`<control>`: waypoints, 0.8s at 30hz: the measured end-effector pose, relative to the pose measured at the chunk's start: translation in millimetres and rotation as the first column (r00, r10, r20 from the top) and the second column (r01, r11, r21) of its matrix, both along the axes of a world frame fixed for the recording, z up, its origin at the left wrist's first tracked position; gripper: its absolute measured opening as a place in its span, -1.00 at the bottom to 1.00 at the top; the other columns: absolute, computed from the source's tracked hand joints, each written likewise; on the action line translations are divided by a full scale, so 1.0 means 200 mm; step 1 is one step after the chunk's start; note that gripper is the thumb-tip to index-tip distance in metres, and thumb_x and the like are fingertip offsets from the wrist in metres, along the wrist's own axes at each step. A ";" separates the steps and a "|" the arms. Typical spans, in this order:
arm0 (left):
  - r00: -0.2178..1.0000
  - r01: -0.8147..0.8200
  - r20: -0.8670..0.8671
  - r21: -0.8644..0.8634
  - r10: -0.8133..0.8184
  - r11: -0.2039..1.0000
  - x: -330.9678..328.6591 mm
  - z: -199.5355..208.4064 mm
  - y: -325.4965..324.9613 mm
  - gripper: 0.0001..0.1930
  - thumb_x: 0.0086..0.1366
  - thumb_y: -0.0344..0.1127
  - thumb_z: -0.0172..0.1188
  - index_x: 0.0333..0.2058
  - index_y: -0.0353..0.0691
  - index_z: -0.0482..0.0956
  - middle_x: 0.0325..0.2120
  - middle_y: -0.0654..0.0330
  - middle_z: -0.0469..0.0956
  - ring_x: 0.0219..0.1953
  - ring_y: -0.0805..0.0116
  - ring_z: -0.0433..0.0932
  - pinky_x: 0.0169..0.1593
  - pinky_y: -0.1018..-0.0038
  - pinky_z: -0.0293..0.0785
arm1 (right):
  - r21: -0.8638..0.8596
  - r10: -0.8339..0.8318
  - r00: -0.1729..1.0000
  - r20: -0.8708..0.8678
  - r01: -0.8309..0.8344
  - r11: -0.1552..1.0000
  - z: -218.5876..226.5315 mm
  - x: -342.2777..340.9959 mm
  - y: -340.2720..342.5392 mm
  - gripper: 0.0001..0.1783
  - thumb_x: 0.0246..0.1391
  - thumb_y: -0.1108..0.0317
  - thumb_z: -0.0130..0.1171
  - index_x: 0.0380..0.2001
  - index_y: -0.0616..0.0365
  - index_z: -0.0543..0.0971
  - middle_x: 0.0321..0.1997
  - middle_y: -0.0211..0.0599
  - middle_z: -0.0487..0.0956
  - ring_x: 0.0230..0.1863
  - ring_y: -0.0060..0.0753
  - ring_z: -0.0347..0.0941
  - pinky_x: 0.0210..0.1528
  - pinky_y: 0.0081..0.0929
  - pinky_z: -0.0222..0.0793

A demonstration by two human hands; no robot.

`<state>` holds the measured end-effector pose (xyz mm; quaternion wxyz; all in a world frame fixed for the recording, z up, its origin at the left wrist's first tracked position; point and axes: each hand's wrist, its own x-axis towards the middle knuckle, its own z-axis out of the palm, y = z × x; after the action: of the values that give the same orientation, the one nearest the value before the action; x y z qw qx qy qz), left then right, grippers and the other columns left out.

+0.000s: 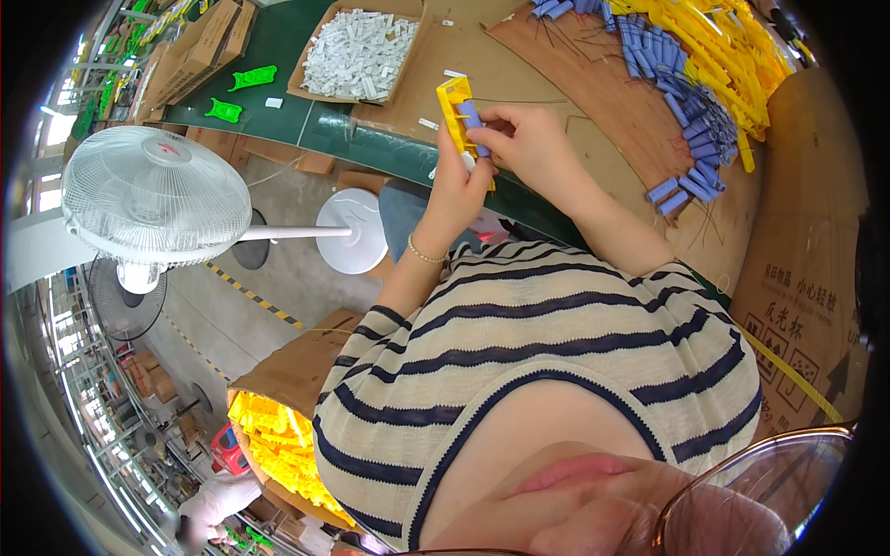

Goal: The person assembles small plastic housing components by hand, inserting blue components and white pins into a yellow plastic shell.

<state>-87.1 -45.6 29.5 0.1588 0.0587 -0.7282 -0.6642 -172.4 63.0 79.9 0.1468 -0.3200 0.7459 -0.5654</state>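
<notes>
My left hand [454,185] is closed around the lower part of a yellow plastic holder [452,95], raised over the table's near edge. A blue cylindrical cell [470,113] with thin wire leads lies against the holder's open side. Thumb and fingers of my right hand [533,139] pinch this cell near its lower end. One dark lead sticks out to the right above my right hand. My palms and fingers hide the holder's lower end, so how far in the cell sits cannot be told.
Ahead stands a cardboard tray [420,42] of small white pieces; two green plastic parts [252,78] lie left of it. Blue wired cells [695,130] and yellow holders [732,46] are heaped at right. A white fan [156,195] stands left, a carton [278,375] of yellow parts lower left.
</notes>
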 end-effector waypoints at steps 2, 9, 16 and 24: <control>0.998 0.034 0.041 0.126 -0.039 0.991 0.01 0.01 -0.02 -0.50 0.20 -0.59 -0.12 0.12 -0.25 0.00 -0.29 0.11 0.39 -0.38 0.43 0.47 -0.28 0.52 0.48 | 0.010 0.030 0.954 0.299 -0.035 0.999 0.01 -0.02 -0.01 -0.71 -0.03 0.44 0.22 -0.23 0.39 0.52 -0.46 -0.26 0.58 -0.47 -0.55 0.51 -0.49 -0.63 0.43; 0.979 0.201 -0.071 0.532 -0.193 0.822 0.05 0.03 -0.02 -0.53 0.23 -0.36 -0.09 0.11 -0.22 0.06 -0.33 0.06 0.41 -0.35 0.27 0.51 -0.24 0.36 0.53 | -0.244 0.325 0.739 0.590 -0.220 0.944 -0.02 -0.08 -0.04 -0.61 0.06 0.35 0.16 -0.08 0.32 0.37 -0.49 -0.38 0.49 -0.63 -0.60 0.40 -0.70 -0.69 0.31; 0.984 0.160 -0.037 0.615 -0.174 0.772 0.08 0.02 -0.06 -0.48 0.24 -0.22 -0.10 0.15 -0.22 0.06 -0.23 0.00 0.42 -0.26 0.21 0.53 -0.21 0.33 0.54 | -0.205 0.306 0.782 0.543 -0.230 0.951 -0.13 -0.07 -0.13 -0.64 0.07 0.28 0.17 -0.14 0.29 0.41 -0.48 -0.36 0.48 -0.65 -0.66 0.37 -0.72 -0.72 0.23; 0.997 0.079 -0.043 0.369 -0.068 0.926 0.13 0.03 -0.08 -0.37 0.20 -0.57 -0.16 0.24 -0.20 -0.12 -0.14 0.10 0.32 -0.21 0.39 0.45 -0.15 0.47 0.49 | 0.076 0.142 0.920 0.365 -0.181 0.980 0.00 0.02 -0.12 -0.76 0.04 0.30 0.17 -0.32 0.27 0.49 -0.57 -0.41 0.44 -0.52 -0.67 0.37 -0.59 -0.67 0.27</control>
<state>-61.8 -60.8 35.1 0.1303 0.0505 -0.5893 -0.7958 -168.6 38.6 80.4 0.3433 -0.2639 0.7074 -0.5587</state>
